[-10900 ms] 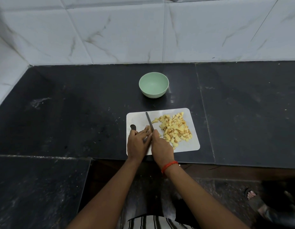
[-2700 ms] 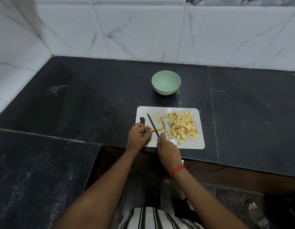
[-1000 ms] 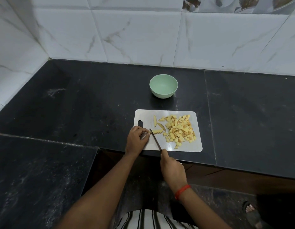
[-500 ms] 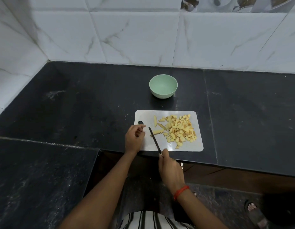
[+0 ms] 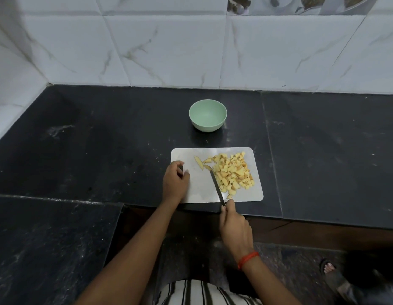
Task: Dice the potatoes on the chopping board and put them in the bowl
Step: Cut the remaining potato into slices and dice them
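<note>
While right hand [image 5: 235, 226] grips knife [image 5: 217, 187], left hand [image 5: 174, 183] loosely curled on board [image 5: 202, 190]

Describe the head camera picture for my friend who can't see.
A right hand holds a knife beside diced potato on a white chopping board; the left hand rests on its edge. An empty green bowl stands behind it.

Open counter [image 5: 210, 139] (dark) separates board [image 5: 200, 190] from bowl [image 5: 207, 128].

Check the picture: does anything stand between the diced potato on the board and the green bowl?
Nothing visible does. The diced potato lies on the chopping board, the bowl stands empty just beyond its far edge, and only a strip of black counter lies between them.
</note>
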`<action>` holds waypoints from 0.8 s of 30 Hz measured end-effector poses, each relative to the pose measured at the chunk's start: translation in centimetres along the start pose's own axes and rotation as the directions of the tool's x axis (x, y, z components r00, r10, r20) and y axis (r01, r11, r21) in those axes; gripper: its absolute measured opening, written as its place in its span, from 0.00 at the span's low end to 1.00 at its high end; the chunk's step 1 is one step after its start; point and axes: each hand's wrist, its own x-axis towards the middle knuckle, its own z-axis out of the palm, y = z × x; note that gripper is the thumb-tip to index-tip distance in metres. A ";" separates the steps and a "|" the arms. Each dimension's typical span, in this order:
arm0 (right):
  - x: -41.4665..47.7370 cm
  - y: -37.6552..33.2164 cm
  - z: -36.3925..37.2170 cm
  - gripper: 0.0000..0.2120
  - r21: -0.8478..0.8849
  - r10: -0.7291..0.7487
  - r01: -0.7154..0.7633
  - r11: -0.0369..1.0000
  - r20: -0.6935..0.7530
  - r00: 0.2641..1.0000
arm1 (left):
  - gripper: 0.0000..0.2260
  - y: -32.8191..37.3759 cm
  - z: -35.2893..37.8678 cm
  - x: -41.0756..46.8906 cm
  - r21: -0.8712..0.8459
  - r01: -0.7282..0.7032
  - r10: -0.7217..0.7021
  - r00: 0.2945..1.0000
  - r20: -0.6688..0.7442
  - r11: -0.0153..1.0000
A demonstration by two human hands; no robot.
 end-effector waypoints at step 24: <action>7.8 -2.2 0.6 0.08 0.065 -0.178 0.179 0.982 -0.023 0.984 | 0.07 -0.5 1.5 -0.2 0.430 -0.308 0.301 0.950 0.086 0.849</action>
